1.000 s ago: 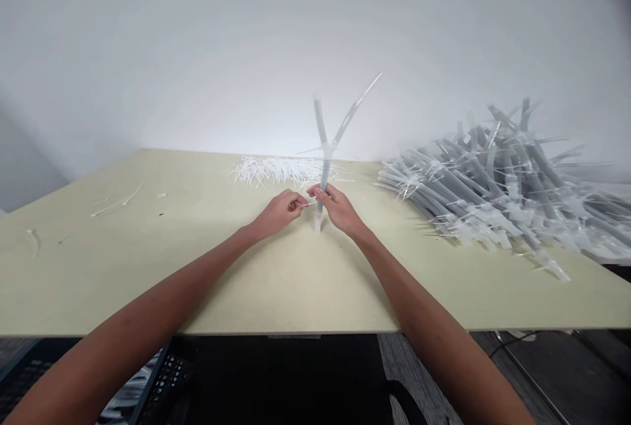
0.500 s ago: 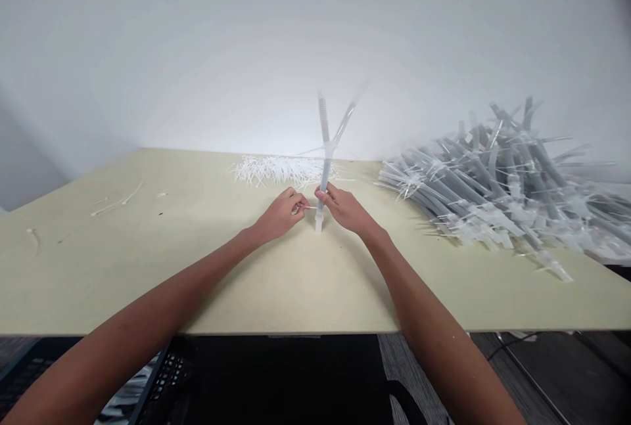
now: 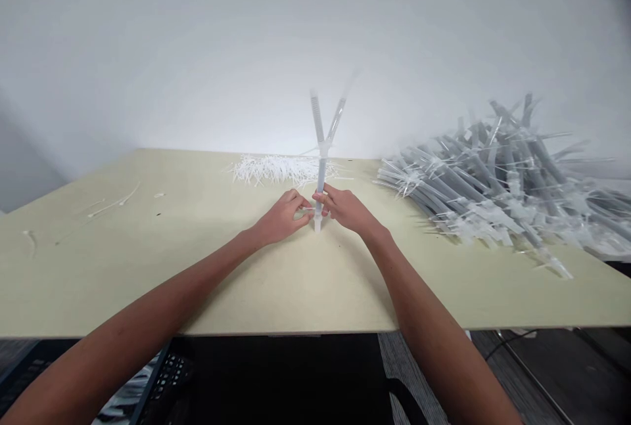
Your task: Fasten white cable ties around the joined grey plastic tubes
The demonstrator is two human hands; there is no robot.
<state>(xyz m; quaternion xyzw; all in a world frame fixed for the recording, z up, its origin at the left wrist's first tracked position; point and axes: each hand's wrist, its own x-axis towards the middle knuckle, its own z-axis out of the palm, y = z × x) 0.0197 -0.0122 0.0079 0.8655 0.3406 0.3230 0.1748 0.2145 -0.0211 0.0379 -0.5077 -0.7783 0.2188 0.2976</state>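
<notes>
A Y-shaped clear plastic tube assembly point(image 3: 321, 172) stands nearly upright over the table, its two upper branches spread apart and its translucent fitting at the bottom near the tabletop. My right hand point(image 3: 349, 211) is closed around its lower stem, thumb in front. To the left of the stem, my left hand point(image 3: 282, 218) pinches a thin white strip that looks like a cable tie point(image 3: 307, 209), running to the tube just above the bottom fitting. Fingers partly hide where the tie meets the tube. Another thin tie end sticks out at the Y joint.
Behind my hands lies a heap of white cable ties point(image 3: 276, 169). A large pile of similar tube assemblies point(image 3: 473, 182) covers the table's right side. Several loose ties point(image 3: 116, 203) lie at left. Below the front edge is a dark crate point(image 3: 170, 372); a pale wall rises behind.
The tube assembly has swung slightly left at its top. My left fingers have come a little closer to the stem, with less of the tie showing between them and it.
</notes>
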